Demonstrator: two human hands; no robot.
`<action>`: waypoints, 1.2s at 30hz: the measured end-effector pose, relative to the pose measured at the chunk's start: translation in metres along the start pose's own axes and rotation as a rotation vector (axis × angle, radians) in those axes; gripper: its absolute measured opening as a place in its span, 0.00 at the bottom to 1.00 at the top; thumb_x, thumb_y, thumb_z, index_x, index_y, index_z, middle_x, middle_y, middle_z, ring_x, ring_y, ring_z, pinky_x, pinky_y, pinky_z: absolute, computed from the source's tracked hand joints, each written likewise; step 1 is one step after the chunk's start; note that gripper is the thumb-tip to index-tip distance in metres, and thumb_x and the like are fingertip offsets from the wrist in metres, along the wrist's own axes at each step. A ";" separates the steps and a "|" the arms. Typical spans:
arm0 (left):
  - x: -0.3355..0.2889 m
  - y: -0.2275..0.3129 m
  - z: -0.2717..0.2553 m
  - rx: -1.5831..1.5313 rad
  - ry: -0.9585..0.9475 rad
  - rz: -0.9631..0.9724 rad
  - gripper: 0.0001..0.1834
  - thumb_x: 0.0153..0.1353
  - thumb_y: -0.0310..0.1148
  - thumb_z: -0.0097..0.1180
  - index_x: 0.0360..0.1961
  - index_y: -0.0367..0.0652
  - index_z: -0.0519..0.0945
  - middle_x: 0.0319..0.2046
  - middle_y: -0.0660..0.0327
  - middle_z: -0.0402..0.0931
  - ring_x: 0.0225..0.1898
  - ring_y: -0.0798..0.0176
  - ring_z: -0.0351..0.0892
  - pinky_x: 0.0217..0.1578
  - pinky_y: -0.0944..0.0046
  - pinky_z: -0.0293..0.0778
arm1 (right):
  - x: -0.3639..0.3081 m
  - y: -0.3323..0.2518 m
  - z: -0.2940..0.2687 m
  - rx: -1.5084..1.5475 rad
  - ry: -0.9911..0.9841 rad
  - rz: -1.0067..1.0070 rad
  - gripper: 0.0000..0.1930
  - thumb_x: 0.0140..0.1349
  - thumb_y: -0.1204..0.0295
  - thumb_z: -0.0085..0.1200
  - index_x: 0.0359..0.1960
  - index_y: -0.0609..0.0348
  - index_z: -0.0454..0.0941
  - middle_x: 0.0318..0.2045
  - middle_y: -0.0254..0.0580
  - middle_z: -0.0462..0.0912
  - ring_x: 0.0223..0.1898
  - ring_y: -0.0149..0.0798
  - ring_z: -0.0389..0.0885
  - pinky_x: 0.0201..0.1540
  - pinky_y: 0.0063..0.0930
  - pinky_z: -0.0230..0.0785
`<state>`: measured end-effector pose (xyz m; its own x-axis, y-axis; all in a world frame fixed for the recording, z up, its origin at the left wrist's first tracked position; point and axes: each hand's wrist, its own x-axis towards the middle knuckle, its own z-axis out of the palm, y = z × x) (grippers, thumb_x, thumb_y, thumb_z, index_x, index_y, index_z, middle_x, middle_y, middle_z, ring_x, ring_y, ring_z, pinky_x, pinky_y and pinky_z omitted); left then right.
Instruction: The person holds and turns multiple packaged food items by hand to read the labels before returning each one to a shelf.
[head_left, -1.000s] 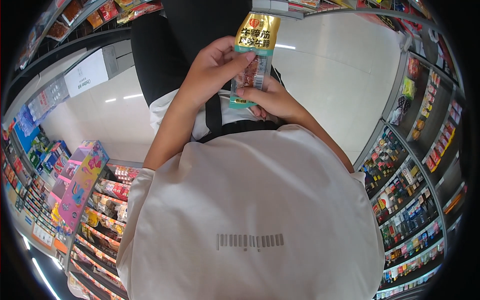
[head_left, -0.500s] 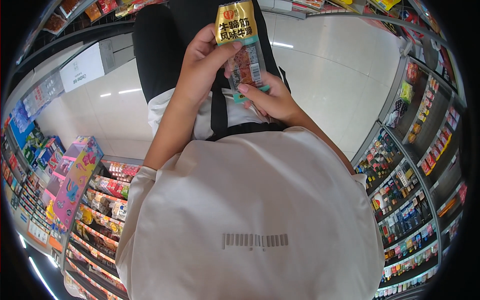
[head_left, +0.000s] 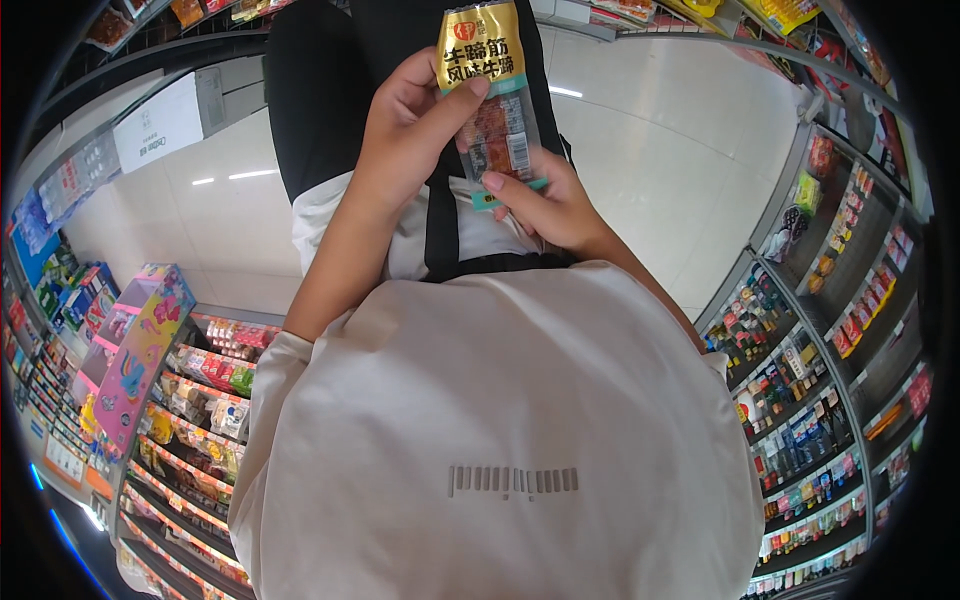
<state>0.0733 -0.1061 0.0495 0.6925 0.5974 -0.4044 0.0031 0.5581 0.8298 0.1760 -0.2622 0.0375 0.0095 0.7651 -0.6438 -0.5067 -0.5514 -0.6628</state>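
Gold and teal, with a clear middle showing reddish-brown contents, a slim packet [head_left: 503, 118] is gripped in the head view by the fingers of the left hand [head_left: 410, 120] and the right hand [head_left: 548, 205]. The left thumb lies across the front, just below the gold part; the right thumb presses near the lower teal band, other right fingers partly hidden behind. The packet tilts slightly, its gold end beyond the fingers. Beneath the fingers show black trousers [head_left: 310, 110]; a black strap [head_left: 441, 225] runs just below them, and a pale shirt [head_left: 500, 370] fills the space nearer the body. Pale floor [head_left: 660, 170] spreads to either side. Well to the fingers' right stand stocked shelves [head_left: 805, 435]; well to their left, a colourful pink box [head_left: 145, 345].
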 end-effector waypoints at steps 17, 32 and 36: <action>-0.013 0.006 0.020 -0.126 -0.158 -0.016 0.23 0.69 0.31 0.50 0.63 0.39 0.64 0.55 0.58 0.72 0.55 0.62 0.75 0.55 0.61 0.72 | -0.031 -0.053 0.022 -0.908 0.363 -0.583 0.37 0.61 0.77 0.56 0.70 0.61 0.52 0.58 0.56 0.65 0.49 0.49 0.76 0.55 0.37 0.67; 0.002 -0.011 -0.012 -0.206 -0.116 -0.010 0.17 0.70 0.29 0.48 0.58 0.37 0.68 0.48 0.55 0.79 0.49 0.65 0.80 0.47 0.68 0.77 | 0.012 -0.005 0.021 0.118 0.074 -0.032 0.14 0.68 0.67 0.55 0.50 0.62 0.71 0.29 0.37 0.79 0.27 0.24 0.77 0.32 0.18 0.70; 0.007 -0.020 -0.024 -0.133 -0.140 -0.005 0.17 0.71 0.28 0.45 0.59 0.35 0.68 0.50 0.46 0.78 0.50 0.53 0.81 0.50 0.62 0.78 | 0.026 0.000 0.019 0.128 0.074 -0.043 0.16 0.69 0.66 0.54 0.52 0.63 0.70 0.23 0.39 0.78 0.19 0.26 0.76 0.23 0.18 0.70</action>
<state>0.0605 -0.0990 0.0204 0.7864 0.5139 -0.3429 -0.0826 0.6375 0.7661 0.1603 -0.2361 0.0279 0.0951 0.7578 -0.6456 -0.6100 -0.4681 -0.6393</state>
